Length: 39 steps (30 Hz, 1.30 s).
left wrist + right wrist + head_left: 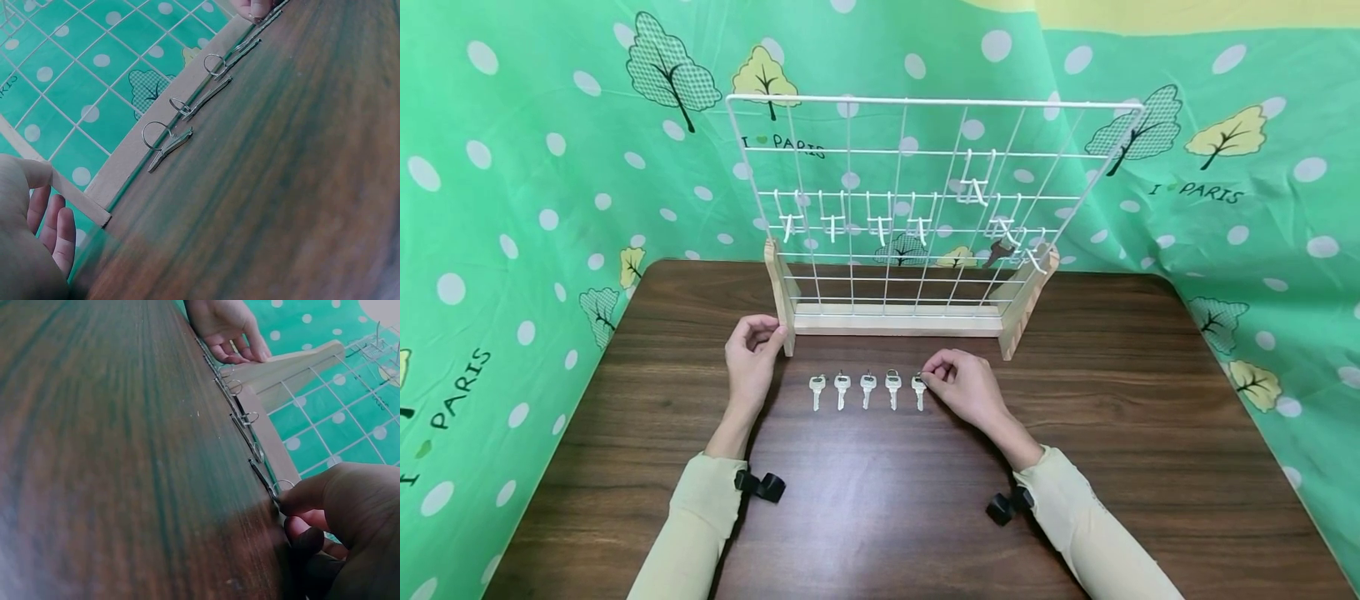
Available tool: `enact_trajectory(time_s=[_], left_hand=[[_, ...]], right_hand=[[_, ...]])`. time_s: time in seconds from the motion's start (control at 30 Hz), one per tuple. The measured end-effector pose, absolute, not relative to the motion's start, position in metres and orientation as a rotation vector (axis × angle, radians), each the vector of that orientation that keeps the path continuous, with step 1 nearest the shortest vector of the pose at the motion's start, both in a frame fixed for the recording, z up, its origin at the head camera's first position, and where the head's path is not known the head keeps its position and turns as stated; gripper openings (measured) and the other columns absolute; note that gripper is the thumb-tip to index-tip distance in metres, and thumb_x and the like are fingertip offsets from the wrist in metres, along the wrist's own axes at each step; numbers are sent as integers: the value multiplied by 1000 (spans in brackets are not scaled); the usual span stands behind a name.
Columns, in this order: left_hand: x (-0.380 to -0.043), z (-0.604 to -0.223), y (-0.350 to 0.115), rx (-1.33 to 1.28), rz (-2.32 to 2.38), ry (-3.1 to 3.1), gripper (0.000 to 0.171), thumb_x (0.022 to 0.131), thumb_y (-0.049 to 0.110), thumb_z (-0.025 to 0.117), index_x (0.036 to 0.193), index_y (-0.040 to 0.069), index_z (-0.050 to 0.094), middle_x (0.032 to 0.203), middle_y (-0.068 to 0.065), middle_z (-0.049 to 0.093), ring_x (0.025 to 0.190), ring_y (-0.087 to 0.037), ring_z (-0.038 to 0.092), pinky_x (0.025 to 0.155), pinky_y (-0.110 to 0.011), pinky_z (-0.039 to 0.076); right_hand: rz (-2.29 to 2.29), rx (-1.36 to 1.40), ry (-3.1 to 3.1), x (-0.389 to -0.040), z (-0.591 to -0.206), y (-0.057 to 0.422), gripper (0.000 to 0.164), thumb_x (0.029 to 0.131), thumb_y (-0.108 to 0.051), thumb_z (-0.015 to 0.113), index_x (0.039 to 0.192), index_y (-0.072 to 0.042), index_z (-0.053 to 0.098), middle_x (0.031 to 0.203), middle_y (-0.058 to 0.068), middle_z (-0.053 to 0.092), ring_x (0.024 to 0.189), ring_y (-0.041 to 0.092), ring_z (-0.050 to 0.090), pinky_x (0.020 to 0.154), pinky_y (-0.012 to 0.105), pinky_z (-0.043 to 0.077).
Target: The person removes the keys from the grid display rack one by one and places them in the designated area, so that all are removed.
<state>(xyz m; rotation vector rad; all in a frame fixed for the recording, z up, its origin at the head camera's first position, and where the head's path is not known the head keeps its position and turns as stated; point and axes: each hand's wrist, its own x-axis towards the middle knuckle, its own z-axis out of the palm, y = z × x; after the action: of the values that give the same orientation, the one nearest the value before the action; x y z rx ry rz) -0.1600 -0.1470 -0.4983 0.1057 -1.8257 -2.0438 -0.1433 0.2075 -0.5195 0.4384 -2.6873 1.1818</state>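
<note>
Several silver keys with small rings lie in a row on the table; among them is the leftmost key (817,392). My right hand (966,387) pinches the rightmost key (919,393) near its ring, thumb and forefinger at the key's head. Beyond the row stands a white wire grid rack (887,277) with wooden side legs. My left hand (752,358) touches the outer side of the left wooden leg (784,296), its other fingers loosely bent beside the wood, as the left wrist view shows.
White wire hooks hang on the grid, including a left one (789,225) and a higher one (973,192) on the right. A dark key (998,252) hangs from a right-hand hook. Behind the brown table (865,517) is a green dotted cloth (550,192).
</note>
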Motion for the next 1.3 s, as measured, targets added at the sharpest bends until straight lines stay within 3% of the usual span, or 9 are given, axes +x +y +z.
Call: enact_trajectory(time_s=[0.13, 0.4, 0.8, 1.03, 1.3], left_hand=[[-160, -498, -147, 103, -2047, -1821, 22, 97, -8, 79, 112, -16, 66, 99, -2, 71, 89, -9, 66, 78, -15, 55], [-160, -499, -147, 96, -2041, -1826, 25, 96, -7, 80, 113, -18, 65, 101, -9, 72, 89, -9, 66, 79, -16, 56], [-160, -497, -147, 104, -2053, -1812, 21, 96, -9, 79, 112, -16, 66, 100, -5, 72, 89, -9, 66, 78, -16, 56], [-161, -499, -147, 111, -2049, -1821, 21, 96, -9, 79, 112, -15, 67, 102, -10, 73, 89, -9, 67, 79, -16, 56], [-160, -498, -147, 110, -2051, -1823, 20, 97, -11, 77, 113, -16, 66, 99, 1, 72, 89, -8, 66, 79, -15, 55]], right_hand=[[1139, 411, -2741, -152, -536, 214, 11, 90, -18, 86, 89, -27, 80, 78, -15, 66, 61, 4, 56, 54, 24, 46], [1266, 452, -2681, -133, -493, 200, 1, 92, -10, 79, 91, -11, 80, 76, -6, 65, 60, 7, 53, 55, 23, 42], [1240, 346, -2797, -131, -483, 196, 11, 93, -1, 81, 97, -11, 83, 79, -1, 68, 62, 6, 53, 58, 21, 43], [1267, 342, -2782, -131, -483, 196, 11, 94, 1, 80, 98, -9, 83, 80, -1, 69, 62, 6, 53, 58, 20, 43], [1327, 323, -2707, -132, -476, 198, 11, 93, 2, 82, 99, -7, 83, 80, 0, 70, 63, 5, 54, 58, 18, 43]])
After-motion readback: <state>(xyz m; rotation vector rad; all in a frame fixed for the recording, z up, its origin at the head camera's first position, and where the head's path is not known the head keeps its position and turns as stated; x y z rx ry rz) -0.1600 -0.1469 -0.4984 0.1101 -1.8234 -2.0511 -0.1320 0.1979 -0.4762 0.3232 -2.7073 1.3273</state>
